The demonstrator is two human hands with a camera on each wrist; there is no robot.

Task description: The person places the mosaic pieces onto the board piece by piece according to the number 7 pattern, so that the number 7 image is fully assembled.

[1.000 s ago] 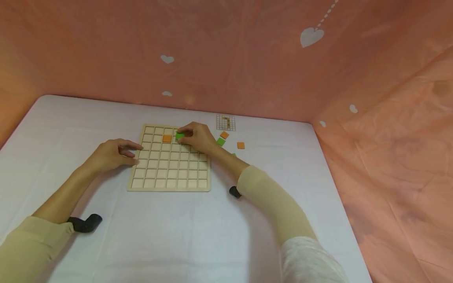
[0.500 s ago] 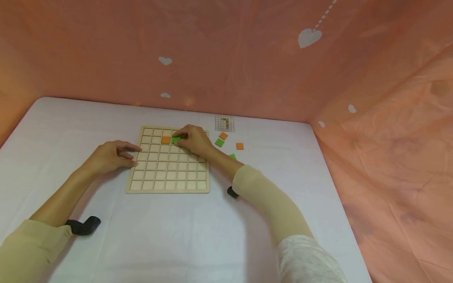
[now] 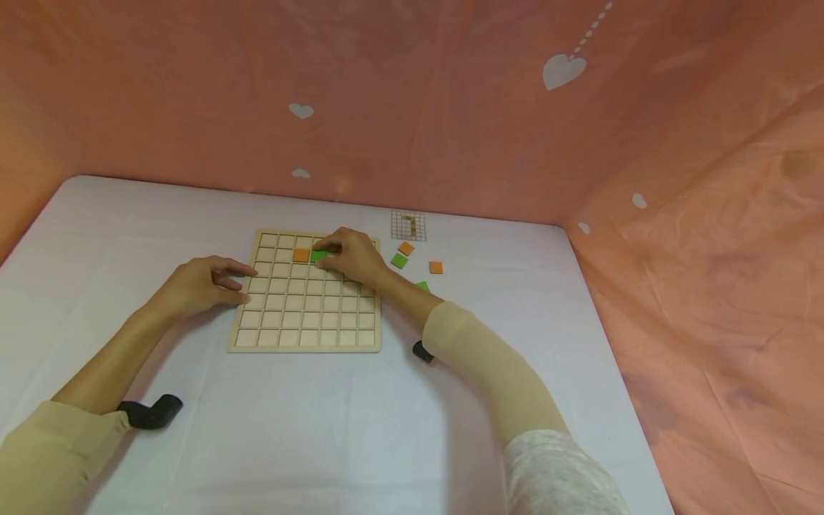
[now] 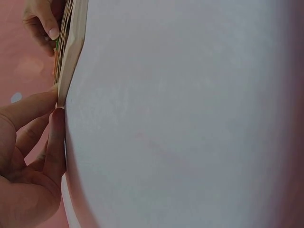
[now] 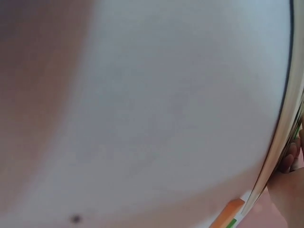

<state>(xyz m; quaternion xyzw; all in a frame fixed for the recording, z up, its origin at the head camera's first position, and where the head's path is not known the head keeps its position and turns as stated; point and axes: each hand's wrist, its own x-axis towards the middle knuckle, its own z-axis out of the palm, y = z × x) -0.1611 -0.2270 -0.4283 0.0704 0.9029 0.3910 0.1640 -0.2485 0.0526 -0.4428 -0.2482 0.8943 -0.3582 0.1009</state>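
A pale wooden grid board (image 3: 292, 320) lies flat on the table. An orange tile (image 3: 300, 255) sits in a cell near its far side. My right hand (image 3: 354, 256) pinches a green tile (image 3: 317, 255) between thumb and fingertips, at the cell directly right of the orange one. Part of that green tile is hidden by the fingers. At the board's left edge, my left hand (image 3: 196, 287) rests its thumb and fingertips, which are spread apart. The left wrist view shows these fingertips (image 4: 58, 116) right against the wooden rim.
Right of the board lie loose tiles: an orange one (image 3: 405, 248), a green one (image 3: 399, 261), another orange one (image 3: 435, 267) and a green one (image 3: 422, 286) partly behind the right forearm. A small printed grid card (image 3: 408, 225) lies behind them. A pink curtain (image 3: 412, 107) hangs behind the white table.
My right hand has moved slightly left and down, bringing the green tile to the cell beside the orange tile. The left hand stays at the board's edge.
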